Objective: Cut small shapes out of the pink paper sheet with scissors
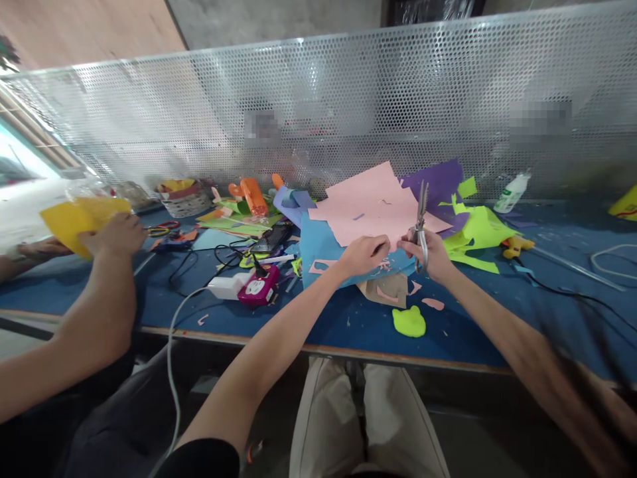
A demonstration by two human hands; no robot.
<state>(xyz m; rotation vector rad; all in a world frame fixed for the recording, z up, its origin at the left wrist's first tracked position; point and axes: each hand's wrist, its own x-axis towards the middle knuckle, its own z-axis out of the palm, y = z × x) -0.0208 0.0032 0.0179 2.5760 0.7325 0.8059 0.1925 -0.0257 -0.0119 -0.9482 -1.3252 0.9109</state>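
Right hand (432, 255) closed around scissors (422, 222), blades up and slightly parted, over the pink sheet (371, 206). Left hand (362, 254) pinching the near edge of that sheet, fingers (382, 247) curled shut on it. Sheet lying mid-desk atop a blue sheet (316, 249), purple paper (438, 182) behind, lime scraps (478, 232) to the right. Lime cutout (409, 321) on the blue desk (497, 332) near the front edge. Co-worker's hand (115, 234) at far left gripping yellow sheet (74, 219).

Two patches behind the mesh screen (348, 99) are blurred beyond reading.
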